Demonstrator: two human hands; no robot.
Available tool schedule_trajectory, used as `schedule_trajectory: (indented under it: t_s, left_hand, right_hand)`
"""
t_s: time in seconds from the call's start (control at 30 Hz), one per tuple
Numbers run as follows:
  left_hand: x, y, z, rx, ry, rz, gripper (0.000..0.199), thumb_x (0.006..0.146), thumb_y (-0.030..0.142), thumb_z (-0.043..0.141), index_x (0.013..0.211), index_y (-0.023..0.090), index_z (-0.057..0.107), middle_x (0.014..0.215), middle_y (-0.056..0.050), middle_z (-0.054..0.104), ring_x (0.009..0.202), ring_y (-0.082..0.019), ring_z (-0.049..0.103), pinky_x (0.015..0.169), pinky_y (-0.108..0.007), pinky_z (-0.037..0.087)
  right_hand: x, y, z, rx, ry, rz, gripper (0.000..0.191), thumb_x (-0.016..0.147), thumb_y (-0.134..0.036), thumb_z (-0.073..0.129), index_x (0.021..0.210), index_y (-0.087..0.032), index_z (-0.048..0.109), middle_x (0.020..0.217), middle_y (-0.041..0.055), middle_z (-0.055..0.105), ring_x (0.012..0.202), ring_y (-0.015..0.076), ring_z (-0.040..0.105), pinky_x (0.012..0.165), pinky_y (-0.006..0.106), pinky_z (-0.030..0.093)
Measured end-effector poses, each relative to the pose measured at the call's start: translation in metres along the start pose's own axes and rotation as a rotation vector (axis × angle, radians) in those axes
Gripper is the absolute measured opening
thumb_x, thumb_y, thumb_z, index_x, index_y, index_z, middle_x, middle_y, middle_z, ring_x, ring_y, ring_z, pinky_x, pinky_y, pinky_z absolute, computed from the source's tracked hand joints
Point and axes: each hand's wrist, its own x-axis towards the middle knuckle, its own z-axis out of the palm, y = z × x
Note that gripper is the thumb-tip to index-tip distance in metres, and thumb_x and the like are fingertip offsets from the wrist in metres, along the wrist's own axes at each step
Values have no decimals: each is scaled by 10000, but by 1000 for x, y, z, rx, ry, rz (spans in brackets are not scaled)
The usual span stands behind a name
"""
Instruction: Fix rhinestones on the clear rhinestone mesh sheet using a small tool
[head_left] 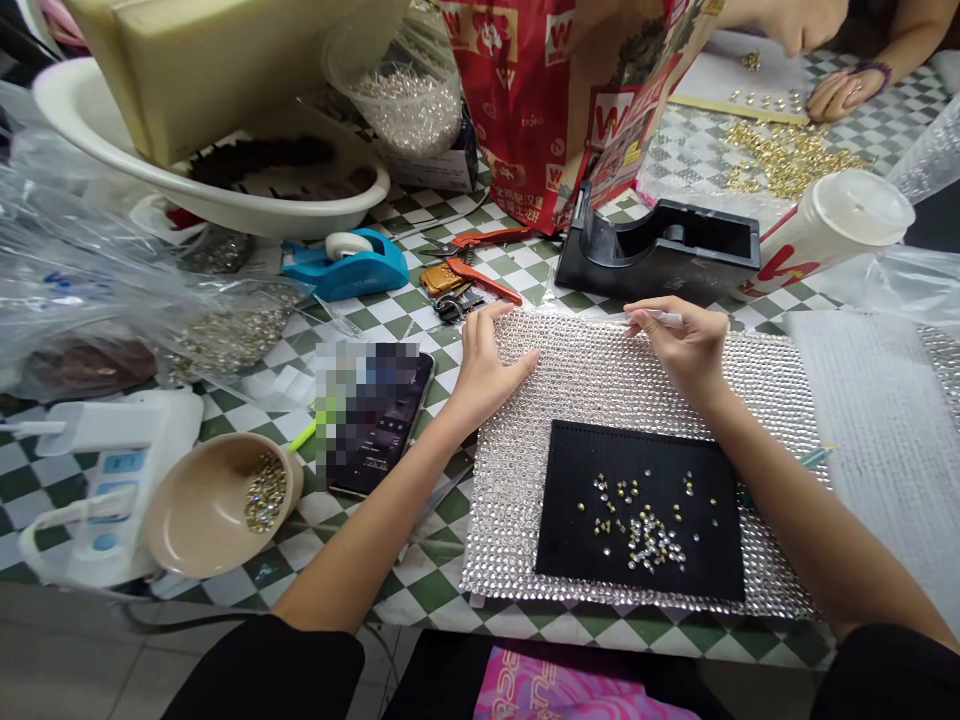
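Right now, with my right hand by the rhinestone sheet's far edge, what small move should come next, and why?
Probably press the white pen-like tool lightly, tip down, at the rhinestone sheet's far edge: your right hand holds it there, and your left hand is at the far left corner, seemingly placed to steady things. I can't tell whether the tip carries a stone.

On the red bag (521, 110) I read white "W" marks and, lower down, Chinese including 汉堡. My pink garment (600, 692) shows E and C; the blue dispenser's (352, 270) lettering is too small to tell.
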Motion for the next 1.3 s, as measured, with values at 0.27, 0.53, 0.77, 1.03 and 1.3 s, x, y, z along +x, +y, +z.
schedule_trajectory:
  t_s: [0.27,0.53,0.77,1.03,1.3]
  left_hand:
    - [0,1,-1,5,-6,-8,537,777,242,676,1251,247,422,1336,-108,475,1318,-286,441,1155,-516,352]
    - [0,2,-1,4,-19,-10,540,783,251,672,1256,244,413,1339,-111,467,1327,-287,427,1165,-517,336]
    - [0,1,-1,-9,-16,5,539,782,252,678,1248,261,407,1333,-105,461,1329,-295,422,1161,-531,336]
    - [0,-2,1,-19,-7,23,549,779,256,687,1247,284,399,1334,-91,459,1333,-295,422,1168,-530,329]
    - [0,0,0,-18,-11,15,548,777,246,683,1244,276,399,1331,-98,458,1336,-300,420,1172,-536,320]
  right_hand:
    - [1,-3,2,6,0,-11,91,873,-277,683,889,-211,743,690,-7,714,611,130,688,578,281,570]
    - [0,-3,-2,-5,52,-12,80,863,-272,686,852,-214,739,680,-8,712,578,124,669,542,272,544]
    - [7,-12,-3,-48,65,-14,151,879,-341,663,871,-207,732,724,7,719,614,131,681,586,287,564]
    - [2,-5,5,-45,17,22,163,867,-371,669,843,-225,734,668,2,703,583,142,663,566,302,548]
    - [1,-5,7,29,-1,25,126,868,-334,680,853,-223,739,655,3,688,566,136,643,535,292,521]
